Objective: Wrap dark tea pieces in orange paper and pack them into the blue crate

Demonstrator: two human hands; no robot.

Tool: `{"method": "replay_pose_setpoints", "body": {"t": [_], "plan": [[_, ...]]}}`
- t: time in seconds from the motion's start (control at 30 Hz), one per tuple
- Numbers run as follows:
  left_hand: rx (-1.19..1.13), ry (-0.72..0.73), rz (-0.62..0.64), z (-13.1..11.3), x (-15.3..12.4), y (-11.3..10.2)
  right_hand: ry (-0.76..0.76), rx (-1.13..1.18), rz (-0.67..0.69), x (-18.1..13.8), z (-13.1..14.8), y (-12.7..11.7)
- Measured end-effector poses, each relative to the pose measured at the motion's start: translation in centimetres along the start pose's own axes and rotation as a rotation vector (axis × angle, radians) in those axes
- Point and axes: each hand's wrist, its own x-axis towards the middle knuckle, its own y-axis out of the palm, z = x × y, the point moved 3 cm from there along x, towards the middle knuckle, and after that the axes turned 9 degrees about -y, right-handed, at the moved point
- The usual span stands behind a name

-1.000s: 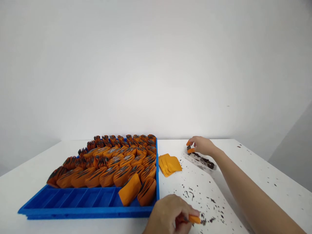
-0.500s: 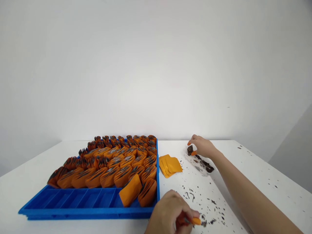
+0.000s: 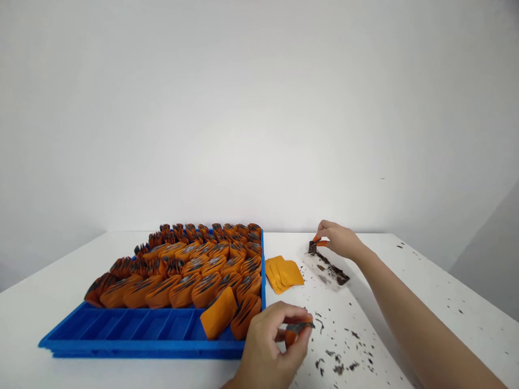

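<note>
My left hand [image 3: 275,340] is closed on a small orange packet [image 3: 290,336] with a dark grey upper edge, held above the white table right of the tray's front corner. Farther off, my right hand [image 3: 330,240] pinches a dark brown, crumbly-looking piece [image 3: 312,247] between orange-tipped fingers. That piece is at the far end of a shallow clear container [image 3: 324,275], where more dark brown material lies along the right side. Between the hands and the tray lie several flat, overlapping orange packets [image 3: 284,273].
A blue compartment tray [image 3: 146,346] on the left holds rows of orange packets [image 3: 162,292] with dark edges. One plain orange packet [image 3: 219,313] leans in its front row. Dark crumbs [image 3: 338,369] are scattered over the white table [image 3: 377,302]. A white wall stands behind.
My left hand has risen and turned, bringing the packet's grey edge into view. My right hand has shifted slightly, and the brown piece in it has tilted at the container's far end.
</note>
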Motion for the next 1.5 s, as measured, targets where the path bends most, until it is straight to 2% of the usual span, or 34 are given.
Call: {"method": "replay_pose_setpoints", "body": {"t": [0.17,0.3,0.43,0.5,0.6,0.7,0.93,1.2,1.3,1.5], "plan": [[-0.036,-0.013,-0.046,0.3,-0.1,-0.2,0.016,0.057,-0.003,-0.3,0.3,-1.4],[-0.024,0.01,-0.079,0.1,-0.1,-0.5,-0.034,0.198,-0.005,-1.3,2.1,-4.3],[-0.038,-0.013,-0.117,0.2,0.0,-0.7,-0.275,0.484,0.039,-3.0,7.5,-7.9],[-0.058,-0.032,-0.121,0.5,0.0,-0.7,-0.404,0.596,0.103,-4.0,10.6,-9.0],[-0.085,-0.066,-0.129,1.2,-0.1,-0.7,-0.553,0.726,0.174,-5.1,14.5,-9.8],[-0.092,-0.101,-0.154,1.8,-0.2,-0.7,-0.617,0.754,0.206,-5.5,16.3,-9.6],[-0.124,-0.126,-0.099,1.3,-0.2,-0.7,-0.657,0.728,0.262,-5.1,16.5,-8.5],[-0.131,-0.159,-0.112,0.8,-0.1,-0.8,-0.694,0.795,0.231,-5.2,16.5,-8.8],[-0.122,-0.148,-0.112,0.8,-0.2,-0.7,-0.687,0.7,0.246,-5.5,16.8,-8.9],[-0.143,-0.151,-0.139,0.1,-0.1,-0.7,-0.601,0.408,0.173,-6.3,17.4,-9.8]]}}
